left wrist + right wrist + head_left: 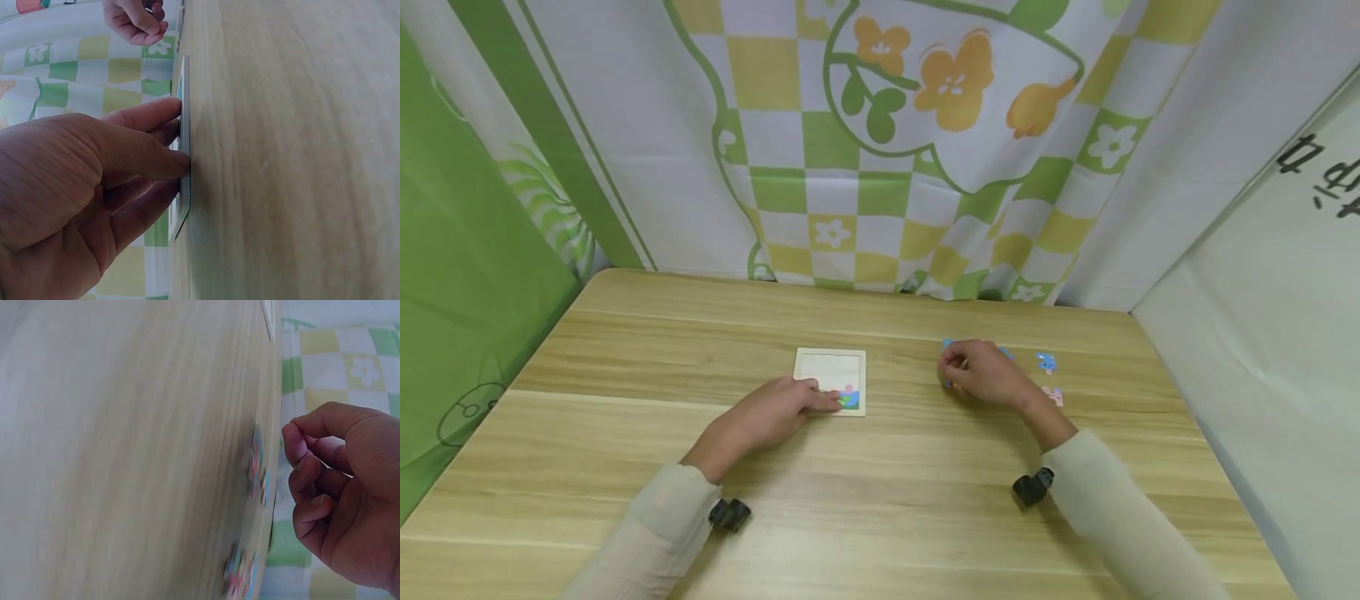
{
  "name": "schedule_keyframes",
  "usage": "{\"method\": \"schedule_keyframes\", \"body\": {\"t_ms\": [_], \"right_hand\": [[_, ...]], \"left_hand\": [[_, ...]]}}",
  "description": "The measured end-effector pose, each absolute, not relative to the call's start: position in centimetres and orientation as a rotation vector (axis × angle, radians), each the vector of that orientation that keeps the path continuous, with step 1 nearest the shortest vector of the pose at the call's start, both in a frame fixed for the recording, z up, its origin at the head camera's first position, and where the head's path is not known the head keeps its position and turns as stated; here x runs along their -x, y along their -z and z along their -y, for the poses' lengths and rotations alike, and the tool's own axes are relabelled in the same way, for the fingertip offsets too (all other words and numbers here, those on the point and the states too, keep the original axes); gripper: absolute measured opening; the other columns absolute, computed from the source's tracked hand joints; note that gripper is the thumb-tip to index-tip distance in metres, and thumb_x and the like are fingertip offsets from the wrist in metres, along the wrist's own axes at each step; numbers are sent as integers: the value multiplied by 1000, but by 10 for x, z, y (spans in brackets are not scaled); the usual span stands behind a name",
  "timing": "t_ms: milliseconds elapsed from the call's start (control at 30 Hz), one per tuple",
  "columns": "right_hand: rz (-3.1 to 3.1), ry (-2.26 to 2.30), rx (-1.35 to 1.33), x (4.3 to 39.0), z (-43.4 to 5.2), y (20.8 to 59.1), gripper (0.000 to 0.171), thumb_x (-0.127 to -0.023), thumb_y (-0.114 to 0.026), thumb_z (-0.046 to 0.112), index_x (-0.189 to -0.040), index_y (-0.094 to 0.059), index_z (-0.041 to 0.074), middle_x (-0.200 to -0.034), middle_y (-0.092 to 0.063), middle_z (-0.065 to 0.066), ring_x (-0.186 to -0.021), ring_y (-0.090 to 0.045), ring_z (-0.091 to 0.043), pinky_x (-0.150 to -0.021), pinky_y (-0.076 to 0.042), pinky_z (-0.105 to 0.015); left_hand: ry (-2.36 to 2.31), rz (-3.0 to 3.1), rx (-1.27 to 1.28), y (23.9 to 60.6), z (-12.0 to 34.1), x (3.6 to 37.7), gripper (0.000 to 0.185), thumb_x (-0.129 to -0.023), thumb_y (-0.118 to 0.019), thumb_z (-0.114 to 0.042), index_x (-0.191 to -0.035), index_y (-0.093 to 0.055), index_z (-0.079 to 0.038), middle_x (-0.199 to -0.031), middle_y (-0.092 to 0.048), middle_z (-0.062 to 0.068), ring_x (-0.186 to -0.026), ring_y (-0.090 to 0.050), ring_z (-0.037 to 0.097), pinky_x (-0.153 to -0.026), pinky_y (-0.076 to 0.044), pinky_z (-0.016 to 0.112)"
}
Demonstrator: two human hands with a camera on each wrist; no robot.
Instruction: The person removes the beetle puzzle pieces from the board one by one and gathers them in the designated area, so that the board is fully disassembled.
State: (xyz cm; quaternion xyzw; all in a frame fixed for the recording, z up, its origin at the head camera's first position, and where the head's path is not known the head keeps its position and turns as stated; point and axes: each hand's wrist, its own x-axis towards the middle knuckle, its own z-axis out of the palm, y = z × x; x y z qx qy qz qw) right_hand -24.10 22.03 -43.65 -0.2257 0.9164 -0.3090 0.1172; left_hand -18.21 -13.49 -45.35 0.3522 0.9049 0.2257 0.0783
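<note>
My left hand (771, 410) lies over the lower left of a square, pale-rimmed puzzle frame (861, 367). Its extended fingers touch a blue and green puzzle piece (851, 401) in the lower right of the frame. The left wrist view has the left hand's thumb at the edge of the frame (186, 131). Farther right, my right hand (988, 371) hovers above loose puzzle pieces, its fingers curled and thumb tip against the index finger. Nothing shows between the fingertips of the right hand (350, 481) in the right wrist view.
At the right lie a blue puzzle piece (1047, 362) and a pink one (1056, 396); others are partly hidden under the right hand. Blurred pieces (240, 573) appear in the right wrist view. A patterned curtain (880, 200) hangs behind the wooden table (880, 517).
</note>
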Motion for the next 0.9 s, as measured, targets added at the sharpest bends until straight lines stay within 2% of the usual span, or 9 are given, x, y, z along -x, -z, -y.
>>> {"method": "schedule_keyframes", "body": {"t_ms": [167, 300, 500, 667, 900], "right_hand": [[-2724, 875, 797, 234, -200, 436, 13, -101, -65, 12, -105, -75, 5, -94, -73, -1, -84, -66, -13, -73, -55, -32], [-2712, 894, 878, 232, -184, 437, 11, -100, -66, 11, -102, -76, 6, -93, -73, 0, -85, -66, -13, -73, -55, -31], [-2701, 864, 923, 224, -156, 440, 12, -100, -65, 12, -100, -76, 10, -90, -72, 4, -83, -65, -9, -74, -54, -29], [-2680, 781, 1010, 218, -135, 445, 13, -100, -66, 14, -106, -77, 11, -93, -72, 6, -87, -64, -7, -81, -55, -30], [-2661, 698, 1060, 212, -115, 446, 21, -99, -67, 17, -117, -73, 10, -95, -70, 5, -86, -62, -9, -77, -53, -31]], "left_hand": [[-677, -2714, -1049, 453, 135, 181, 43, -93, -63, 14, -127, -75, -9, -121, -71, 6, -97, -71, 30, -84, -56, 30], [-664, -2725, -1055, 453, 135, 181, 43, -93, -63, 14, -127, -75, -9, -121, -72, 6, -98, -71, 31, -85, -57, 33], [-683, -2724, -1044, 454, 135, 180, 44, -93, -62, 14, -127, -75, -10, -132, -70, 5, -105, -70, 30, -91, -57, 38], [-670, -2736, -1055, 454, 134, 180, 43, -93, -64, 13, -127, -75, -11, -131, -70, 5, -98, -71, 28, -84, -57, 32], [-657, -2733, -1068, 453, 133, 182, 45, -92, -65, 13, -128, -75, -12, -123, -72, 7, -85, -67, 19, -71, -52, 24]]}}
